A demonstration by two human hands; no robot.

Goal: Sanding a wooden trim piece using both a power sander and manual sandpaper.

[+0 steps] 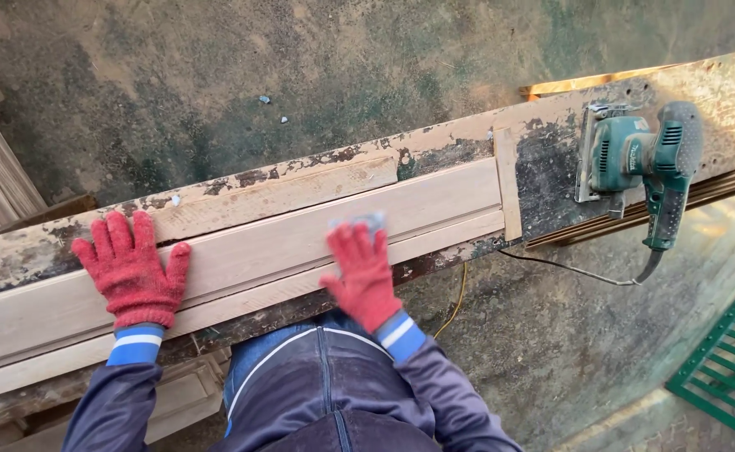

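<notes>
Lengthwise, moulding [300, 234] runs left-right — hands [133, 268] flat.

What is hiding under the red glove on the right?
Under the right hand a greyish sheet, probably sandpaper, peeks out, pressed on the pale wooden moulding. Most of it is covered by the glove.

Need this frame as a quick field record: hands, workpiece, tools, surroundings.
left hand: red glove, flat on the wood moulding, fingers spread
right hand: red glove, pressing a small grey pad, likely sandpaper, on the moulding
workbench: worn, paint flaking, carries the moulding
power sander: teal, resting on the bench at right, untouched, cord hanging
floor: dusty concrete
green grate: lower right
</notes>
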